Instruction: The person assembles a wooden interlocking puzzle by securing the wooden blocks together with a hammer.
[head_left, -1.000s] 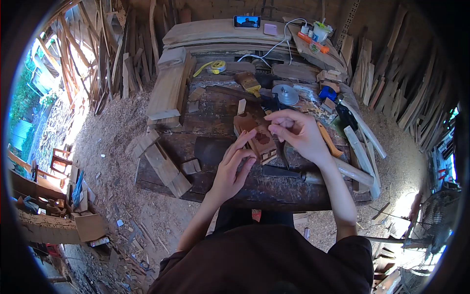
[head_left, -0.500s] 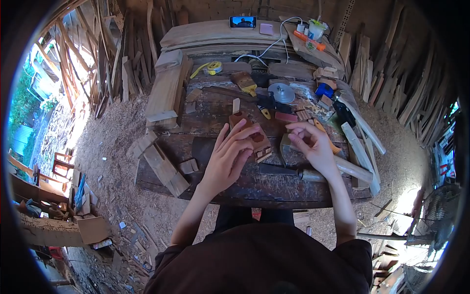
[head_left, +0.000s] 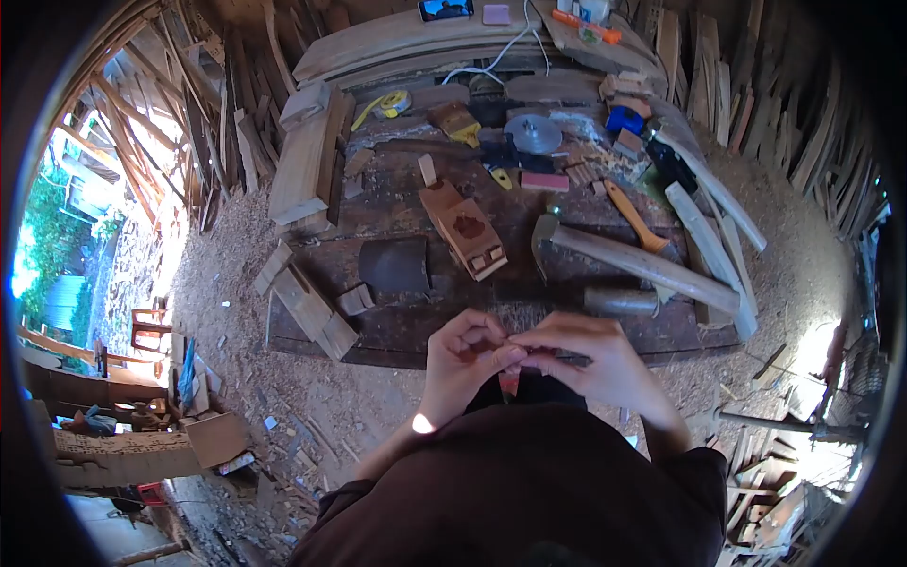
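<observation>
My left hand point(head_left: 463, 364) and my right hand point(head_left: 581, 359) meet at the fingertips, just past the front edge of the workbench point(head_left: 453, 331) and close to my body. Both are closed in a pinch; whatever sits between the fingers is too small to make out. Beyond them lies a reddish-brown wooden block point(head_left: 446, 210) with a dark carved hollow and small pegs at its near end. To its right rests a hammer point(head_left: 652, 266) with a wooden handle. Nearer me is a chisel-like tool point(head_left: 619, 300), its dark blade partly lost against the bench.
A dark sheet point(head_left: 395, 265), possibly sandpaper, lies left of the block. Farther back are a tape measure point(head_left: 389, 104), a brush point(head_left: 455, 123), a clear disc point(head_left: 535, 134) and a pink bar point(head_left: 544, 181). Thick planks point(head_left: 307, 165) line the left; wood strips point(head_left: 709, 250) lie right.
My left hand has come off the wooden block. Both hands have drawn back toward my body and joined at the fingertips. The view has tilted downward.
</observation>
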The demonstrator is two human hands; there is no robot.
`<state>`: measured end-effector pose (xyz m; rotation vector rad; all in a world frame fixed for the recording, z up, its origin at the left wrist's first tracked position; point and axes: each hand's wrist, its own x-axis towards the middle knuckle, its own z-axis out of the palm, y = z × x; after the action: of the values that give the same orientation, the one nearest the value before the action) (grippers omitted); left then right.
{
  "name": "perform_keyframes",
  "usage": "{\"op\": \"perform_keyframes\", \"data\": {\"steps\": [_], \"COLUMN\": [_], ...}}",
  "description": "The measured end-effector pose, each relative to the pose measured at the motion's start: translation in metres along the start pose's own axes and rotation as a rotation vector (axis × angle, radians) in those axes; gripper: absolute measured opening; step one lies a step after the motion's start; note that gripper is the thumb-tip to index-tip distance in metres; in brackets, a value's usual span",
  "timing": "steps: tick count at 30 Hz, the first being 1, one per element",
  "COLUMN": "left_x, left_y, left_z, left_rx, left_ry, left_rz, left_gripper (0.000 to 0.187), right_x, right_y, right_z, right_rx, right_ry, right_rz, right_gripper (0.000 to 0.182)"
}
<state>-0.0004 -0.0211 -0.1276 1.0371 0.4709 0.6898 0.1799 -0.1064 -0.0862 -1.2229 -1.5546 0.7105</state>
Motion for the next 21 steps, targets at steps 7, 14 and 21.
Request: {"op": "perform_keyframes", "data": {"steps": [7, 14, 21], "left_x": [-0.002, 0.056, 0.090], "left_y": [-0.008, 0.022, 0.021], "left_z": [0.003, -0.020, -0.041], "left_rx": [0.218, 0.977, 1.098], "left_ry": [-0.115, 0.240, -0.019], "left_rz": [-0.032, 0.863, 0.795], "left_gripper": [0.025, 0.085, 0.086], "right_x": [-0.024, -0.007, 0.073], "right_y": [0.013, 0.032, 0.110], "right_z": [-0.023, -0.095, -0.177], "right_rx": [0.101, -0.084, -0.617], "right_ry": [-0.027, 0.354, 0.277], "right_rz": [0.010, 0.098, 0.364], "right_gripper": [0.014, 0.017, 0.016]}}
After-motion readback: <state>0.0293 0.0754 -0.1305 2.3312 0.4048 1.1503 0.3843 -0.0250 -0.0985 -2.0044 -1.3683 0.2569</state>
